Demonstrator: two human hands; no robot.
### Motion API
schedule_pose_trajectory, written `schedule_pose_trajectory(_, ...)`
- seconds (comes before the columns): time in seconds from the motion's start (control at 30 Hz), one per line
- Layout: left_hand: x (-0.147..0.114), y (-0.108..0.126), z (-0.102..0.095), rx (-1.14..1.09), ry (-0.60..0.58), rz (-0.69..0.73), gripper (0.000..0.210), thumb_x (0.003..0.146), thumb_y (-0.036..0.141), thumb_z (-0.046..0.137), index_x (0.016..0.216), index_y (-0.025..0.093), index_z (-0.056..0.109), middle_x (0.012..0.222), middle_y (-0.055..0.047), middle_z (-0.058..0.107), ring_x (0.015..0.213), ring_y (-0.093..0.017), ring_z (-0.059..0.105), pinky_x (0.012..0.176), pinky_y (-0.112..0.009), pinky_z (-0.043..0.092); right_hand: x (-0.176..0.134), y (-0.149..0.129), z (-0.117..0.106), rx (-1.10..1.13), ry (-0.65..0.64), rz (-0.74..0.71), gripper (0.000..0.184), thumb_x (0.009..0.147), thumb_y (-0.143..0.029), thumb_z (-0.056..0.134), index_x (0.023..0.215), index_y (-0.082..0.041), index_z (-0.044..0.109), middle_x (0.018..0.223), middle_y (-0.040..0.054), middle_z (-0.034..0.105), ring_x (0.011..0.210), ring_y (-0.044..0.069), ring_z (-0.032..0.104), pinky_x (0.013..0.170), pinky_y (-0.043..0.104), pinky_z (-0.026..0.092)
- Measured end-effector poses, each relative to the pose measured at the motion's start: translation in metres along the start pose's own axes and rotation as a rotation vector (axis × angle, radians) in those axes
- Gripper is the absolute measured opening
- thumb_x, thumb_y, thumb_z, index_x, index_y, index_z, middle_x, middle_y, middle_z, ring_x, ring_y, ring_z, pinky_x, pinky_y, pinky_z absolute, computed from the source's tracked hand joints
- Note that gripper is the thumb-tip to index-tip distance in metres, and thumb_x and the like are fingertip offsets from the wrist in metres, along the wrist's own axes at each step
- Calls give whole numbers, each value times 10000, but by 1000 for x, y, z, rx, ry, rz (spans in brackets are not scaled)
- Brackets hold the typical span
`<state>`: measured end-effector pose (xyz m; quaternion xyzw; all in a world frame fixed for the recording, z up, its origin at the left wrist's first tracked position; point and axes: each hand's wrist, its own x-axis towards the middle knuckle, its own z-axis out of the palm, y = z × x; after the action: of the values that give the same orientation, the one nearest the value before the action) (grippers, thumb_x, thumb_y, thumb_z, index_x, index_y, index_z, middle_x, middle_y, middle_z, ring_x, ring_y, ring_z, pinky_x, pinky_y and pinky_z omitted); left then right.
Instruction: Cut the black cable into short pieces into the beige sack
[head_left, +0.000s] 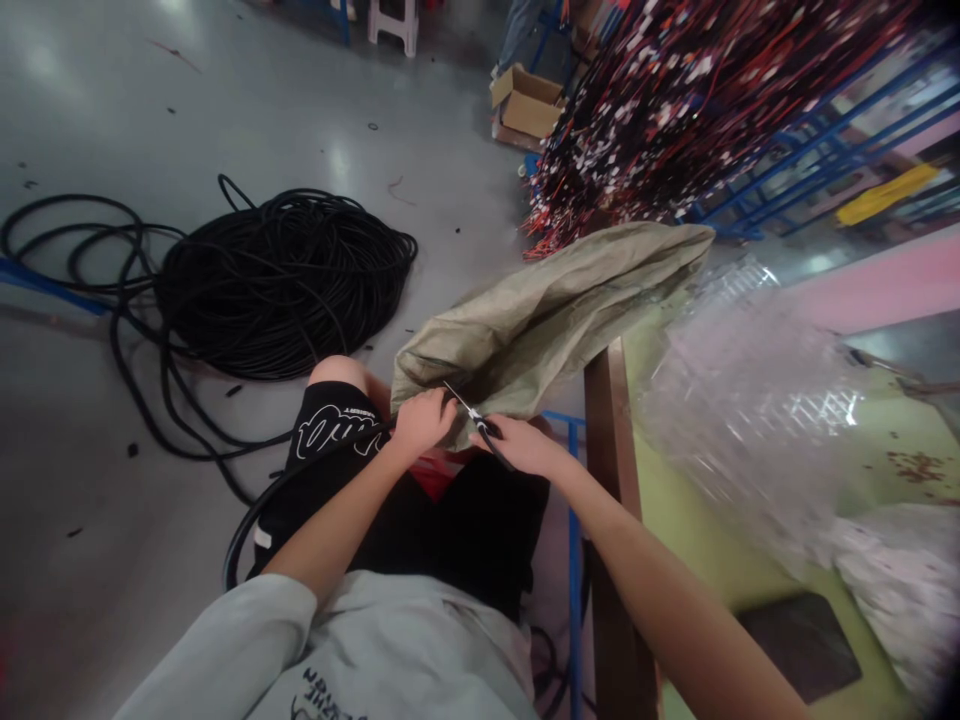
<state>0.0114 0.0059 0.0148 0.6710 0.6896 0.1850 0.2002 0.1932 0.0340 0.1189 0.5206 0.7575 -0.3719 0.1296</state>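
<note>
My left hand (pixel 421 424) is closed around the end of a black cable (pixel 300 470) that runs across my lap from the left. In my right hand (pixel 525 445) I grip a pair of scissors (pixel 478 419) with black handles. Their thin blades point up and left, close to the fingertips of my left hand. Beyond both hands, a khaki woven sack (pixel 510 310) gapes open over my knees and leans on the table edge. Whether the blades touch the cable cannot be made out.
A big coil of black cable (pixel 285 280) lies on the floor at left, with loose loops and short black offcuts around it. On the green table (pixel 690 600) at right are clear plastic packaging (pixel 757 400) and a dark pad (pixel 802 645). Bundled wires (pixel 645 120) hang behind a cardboard box (pixel 529 105).
</note>
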Motion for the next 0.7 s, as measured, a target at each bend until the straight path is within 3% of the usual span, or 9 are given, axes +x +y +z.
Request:
schedule_pose_trajectory(0.2,0,3,-2,96,-42,-84,424,970,475,298,943,164,585,831,-115,678,753,-259,663,683,-334,452,-1,-3,0,24,17,10,346,892,-569,526,896,-226,575,874,46,690,804,238,643,656,265,412)
schedule_pose_trajectory(0.33,3,1,-2,47,-91,10,398,971,487,314,964,180,568,824,-104,684,739,-244,669,655,-308,441,-1,-4,0,55,50,16,350,878,-541,571,1020,-220,564,948,61,692,856,244,647,703,271,424)
schedule_pose_trajectory(0.43,3,1,-2,15,-90,69,389,974,486,310,949,192,564,818,-90,683,755,-237,669,660,-300,436,-3,-5,-2,30,54,16,344,866,-543,586,989,-222,571,921,60,691,835,244,648,681,269,419)
schedule_pose_trajectory(0.57,3,2,-1,36,-91,70,399,980,485,288,950,194,560,808,-82,678,746,-239,665,644,-298,429,-4,-7,-4,-24,93,26,320,871,-542,577,855,-223,577,850,54,682,802,239,645,661,264,410)
schedule_pose_trajectory(0.7,5,0,-1,48,-64,51,386,974,495,313,963,199,561,838,-73,677,751,-229,661,633,-286,420,-4,-6,0,35,101,13,312,879,-525,577,942,-220,570,865,50,681,792,226,644,660,255,416)
